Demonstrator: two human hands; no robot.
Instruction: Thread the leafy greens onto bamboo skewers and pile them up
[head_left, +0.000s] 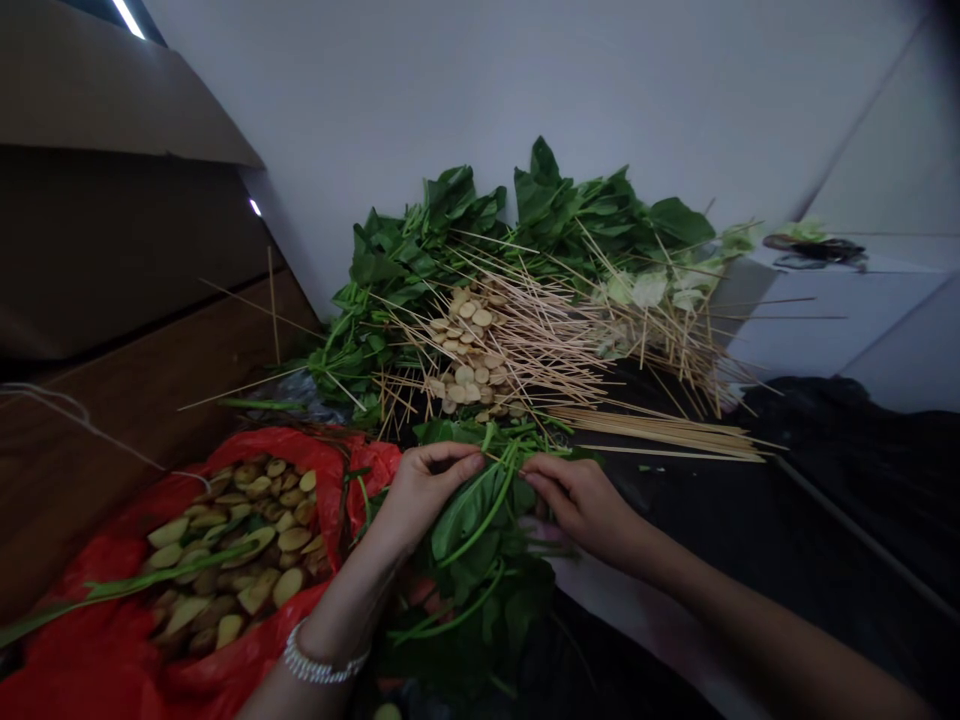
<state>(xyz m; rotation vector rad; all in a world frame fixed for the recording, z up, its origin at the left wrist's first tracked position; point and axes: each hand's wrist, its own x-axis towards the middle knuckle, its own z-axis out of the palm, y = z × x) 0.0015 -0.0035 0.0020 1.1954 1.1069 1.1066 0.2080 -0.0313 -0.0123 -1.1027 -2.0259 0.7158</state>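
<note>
My left hand and my right hand both pinch a bunch of green leafy stalks near the front middle, fingers closed round the stems. The leaves hang down between my forearms. Just beyond my hands lies a heap of bamboo skewers, some threaded with pale round slices, others with greens. A loose bundle of bare skewers lies to the right of the heap.
A red plastic bag holding several sliced yellowish pieces sits at the front left. A big pile of leafy greens rests against the white wall. Dark cloth covers the surface on the right. Brown cardboard stands at the left.
</note>
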